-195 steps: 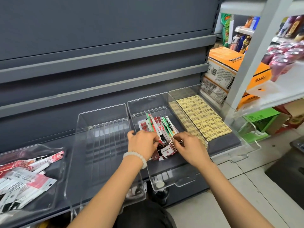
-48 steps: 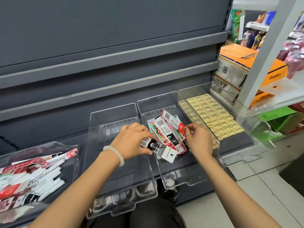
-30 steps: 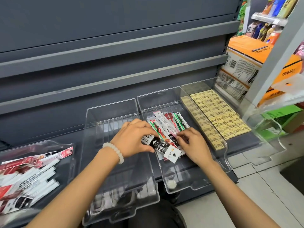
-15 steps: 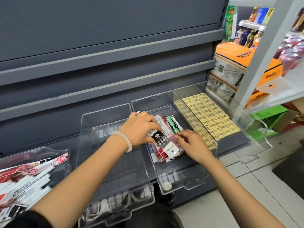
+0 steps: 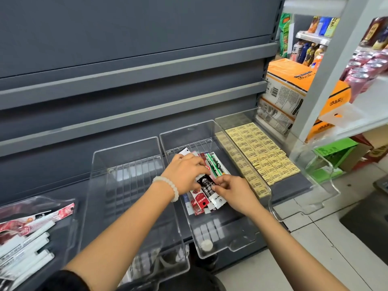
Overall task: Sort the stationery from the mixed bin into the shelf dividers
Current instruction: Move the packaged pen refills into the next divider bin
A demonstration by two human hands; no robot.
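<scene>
Clear plastic shelf divider (image 5: 247, 244) | left hand (image 5: 185, 173) presses, right hand (image 5: 233, 191) pinches flat red-black-green stationery packets (image 5: 204, 191) | square your stack edges against the walls.

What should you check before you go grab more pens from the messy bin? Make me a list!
1. Packets lie inside the middle clear tray: ok, the stack of packets sits within its walls.
2. Stack is tidy: not ok, the packets fan out at different angles.
3. Hands are free: not ok, the left hand rests on the stack and the right hand pinches the black packet.
4. Mixed bin has stock left: ok, white pens and red packets lie in it.
5. Empty tray next to the middle one has room: ok.
6. Yellow items stay in their own tray: ok.
</scene>
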